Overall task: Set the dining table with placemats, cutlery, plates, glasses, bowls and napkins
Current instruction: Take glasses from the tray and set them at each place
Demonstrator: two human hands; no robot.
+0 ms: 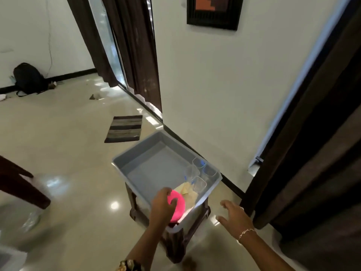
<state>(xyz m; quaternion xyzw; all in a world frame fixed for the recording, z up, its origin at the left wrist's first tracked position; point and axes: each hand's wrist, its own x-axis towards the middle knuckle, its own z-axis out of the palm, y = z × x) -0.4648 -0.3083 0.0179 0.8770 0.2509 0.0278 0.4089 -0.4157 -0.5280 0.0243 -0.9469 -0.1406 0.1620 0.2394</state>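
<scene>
Currently your left hand [163, 204] is curling its fingers round the round bright-pink plastic dish [178, 204] at the near corner of the shallow grey plastic tub [136, 147], low in the centre of the frame. Your right hand [234, 216] is hovering spread and empty to the right of the tub. The clear drinking glasses [199, 173] are standing near the dish, past the cream napkins [185, 189]. Swinging the dish upward, you are risking toppling them, or tilting the tub off its dark stool [175, 241].
</scene>
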